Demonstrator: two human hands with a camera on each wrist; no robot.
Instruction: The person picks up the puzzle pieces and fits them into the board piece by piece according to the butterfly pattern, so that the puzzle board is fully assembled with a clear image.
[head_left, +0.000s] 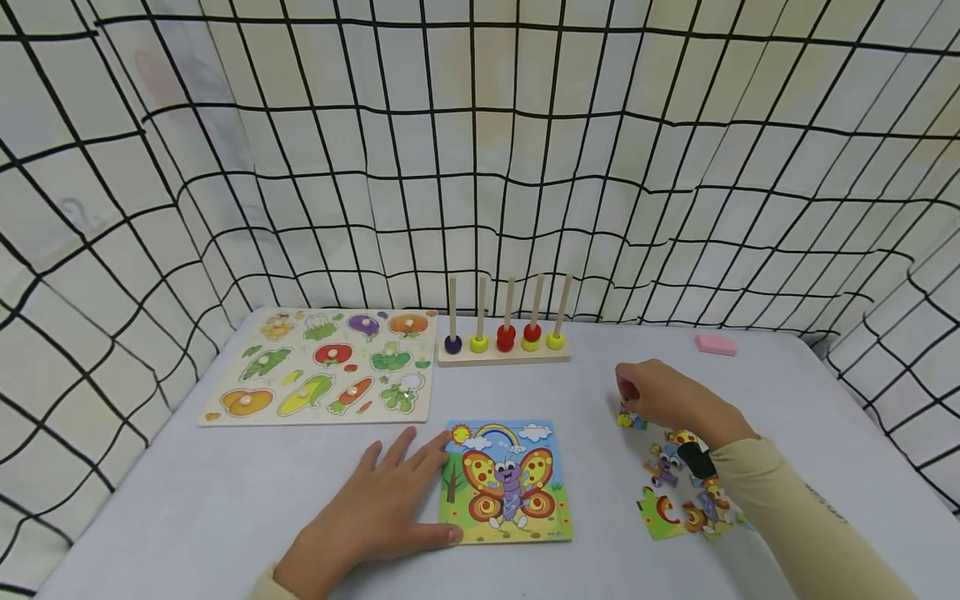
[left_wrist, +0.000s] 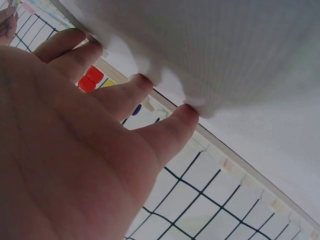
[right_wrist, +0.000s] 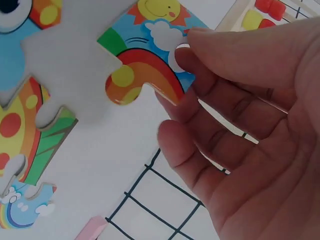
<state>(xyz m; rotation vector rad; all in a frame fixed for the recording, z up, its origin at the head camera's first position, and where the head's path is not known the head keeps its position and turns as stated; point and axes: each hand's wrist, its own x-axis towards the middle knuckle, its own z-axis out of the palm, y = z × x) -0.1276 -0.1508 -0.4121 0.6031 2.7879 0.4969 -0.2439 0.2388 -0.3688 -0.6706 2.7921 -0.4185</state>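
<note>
Your right hand (head_left: 663, 396) pinches a glossy, knobbed puzzle piece (right_wrist: 162, 42); loose interlocking pieces (head_left: 663, 510) lie near. Your left hand (head_left: 386, 504), fingers (left_wrist: 172, 129) spread, touches a square butterfly board (head_left: 510, 483) on the white desk (head_left: 603, 500). Beyond: wooden peg stand (head_left: 491, 359).

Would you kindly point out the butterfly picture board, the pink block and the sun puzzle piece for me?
Butterfly picture board (head_left: 507, 483), head view: the printed butterfly.
Pink block (head_left: 716, 344), head view: its upper surface.
Sun puzzle piece (right_wrist: 150, 65), right wrist view: its orange band.
</note>
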